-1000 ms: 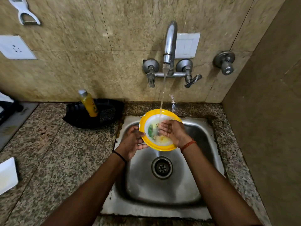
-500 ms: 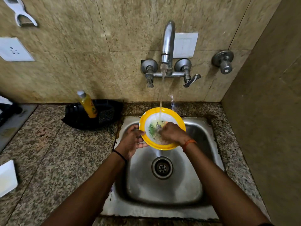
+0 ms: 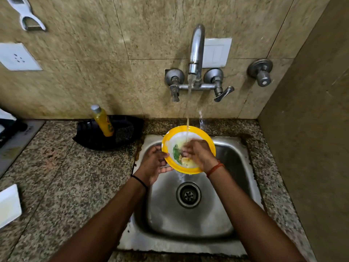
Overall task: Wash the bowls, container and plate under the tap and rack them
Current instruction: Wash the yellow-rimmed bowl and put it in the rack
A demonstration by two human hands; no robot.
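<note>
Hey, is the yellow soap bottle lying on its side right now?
No, the yellow bottle stands leaning in the black tray left of the sink.

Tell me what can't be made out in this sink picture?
All in the head view:
- Bowl centre: covered by the right hand.
- Right hand's fingers: blurred, so their pose is unclear.
- Left hand: its fingers are hidden behind the bowl's rim.
- White object: cut off by the left edge.
- Bottle label: too small to read.

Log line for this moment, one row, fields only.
stage: rinsing | left hand: grips yellow-rimmed plate edge | right hand: rubbing plate face | tap: running | plate over sink
</note>
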